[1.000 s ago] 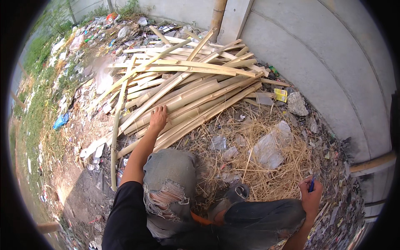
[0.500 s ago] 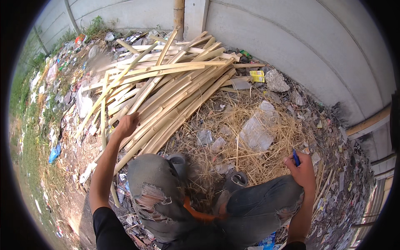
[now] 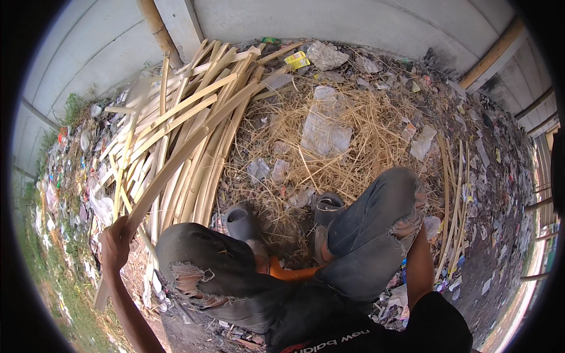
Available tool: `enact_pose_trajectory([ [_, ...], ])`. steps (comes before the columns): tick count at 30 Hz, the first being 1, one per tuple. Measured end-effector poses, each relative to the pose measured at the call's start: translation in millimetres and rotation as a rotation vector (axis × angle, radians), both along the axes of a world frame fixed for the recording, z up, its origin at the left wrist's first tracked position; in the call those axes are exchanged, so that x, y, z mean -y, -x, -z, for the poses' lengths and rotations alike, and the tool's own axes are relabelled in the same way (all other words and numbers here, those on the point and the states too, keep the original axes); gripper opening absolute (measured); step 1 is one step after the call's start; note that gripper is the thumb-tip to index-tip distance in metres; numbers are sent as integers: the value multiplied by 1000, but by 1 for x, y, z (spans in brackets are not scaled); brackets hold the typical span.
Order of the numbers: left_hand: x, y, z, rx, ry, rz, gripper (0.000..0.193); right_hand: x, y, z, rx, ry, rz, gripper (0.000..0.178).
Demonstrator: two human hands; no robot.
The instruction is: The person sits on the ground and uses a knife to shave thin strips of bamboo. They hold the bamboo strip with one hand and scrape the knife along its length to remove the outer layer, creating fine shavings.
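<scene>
My left hand (image 3: pixel 115 244) is closed round a long split bamboo strip (image 3: pixel 168 170), which slants from beside my left forearm up across the pile. Beneath and beyond it lies a heap of pale bamboo strips (image 3: pixel 191 182), most pointing away toward the wall, some crossing over others. My right forearm (image 3: pixel 419 265) runs up beside my bent right knee. The right hand itself is hidden behind the knee, so whatever it holds cannot be seen.
Dry straw-like shavings (image 3: pixel 376 135) and a crumpled clear plastic sheet (image 3: pixel 326 129) cover the ground ahead. A grey wall (image 3: pixel 329 23) with a bamboo post (image 3: pixel 159 32) stands behind. Thin strips (image 3: pixel 450 206) lie at right. Litter surrounds my grey shoes (image 3: pixel 240 220).
My left hand has drawn back toward me, lifting a strip from the pile. My right hand, earlier on the knee with a short blue object, has dropped behind it. The view has turned right.
</scene>
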State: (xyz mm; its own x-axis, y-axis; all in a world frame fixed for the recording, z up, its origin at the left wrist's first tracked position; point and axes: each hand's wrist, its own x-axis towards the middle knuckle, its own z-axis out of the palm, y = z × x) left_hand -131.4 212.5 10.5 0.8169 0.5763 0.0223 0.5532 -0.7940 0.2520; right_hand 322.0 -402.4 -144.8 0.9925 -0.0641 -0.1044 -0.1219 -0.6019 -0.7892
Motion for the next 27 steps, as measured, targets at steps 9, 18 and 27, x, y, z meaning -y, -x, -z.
enact_pose_trajectory([
  [9, 46, -81, -91, 78, -499, 65, 18, 52, 119, 156, -164, 362, -180, 25],
  [18, 119, -153, -179, -108, -509, 80, 7, 71, 94, 160, 138, 417, -103, 36],
  [27, 143, -216, -200, -188, -736, 124, 18, 110, 79, 183, -206, 404, 834, 46],
])
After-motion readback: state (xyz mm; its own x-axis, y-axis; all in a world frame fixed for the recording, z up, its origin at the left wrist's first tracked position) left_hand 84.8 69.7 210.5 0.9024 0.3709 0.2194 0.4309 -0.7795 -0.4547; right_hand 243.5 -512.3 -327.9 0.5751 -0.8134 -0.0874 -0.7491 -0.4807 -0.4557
